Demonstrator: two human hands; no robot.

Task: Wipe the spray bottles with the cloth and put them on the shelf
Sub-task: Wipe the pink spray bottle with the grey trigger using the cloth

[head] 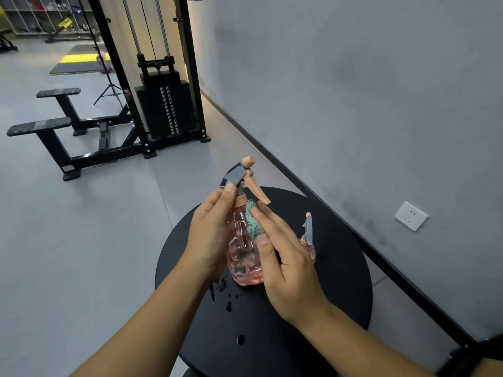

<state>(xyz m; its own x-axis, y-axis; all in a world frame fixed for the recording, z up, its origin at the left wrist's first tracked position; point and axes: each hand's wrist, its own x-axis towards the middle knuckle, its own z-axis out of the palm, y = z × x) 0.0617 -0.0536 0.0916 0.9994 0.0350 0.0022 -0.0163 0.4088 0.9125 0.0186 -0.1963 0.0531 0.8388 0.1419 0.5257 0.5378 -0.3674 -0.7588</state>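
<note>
Pink spray bottle [243, 248] gripped by left hand [209, 235], teal cloth [253, 221] pinched under right hand [288, 257] fingers; likely to slip onto wet round table [340, 281], toppling second bottle [309, 240] toward far edge.

Your left hand [212, 235] grips the pink spray bottle [243, 254], which stands on the round black surface [272, 336], thumb up by its grey head. Your right hand [285, 257] presses a teal cloth [253, 221] against the bottle's shoulder. A second spray bottle [309, 238] stands just behind. Water droplets [221, 288] lie near the base.
</note>
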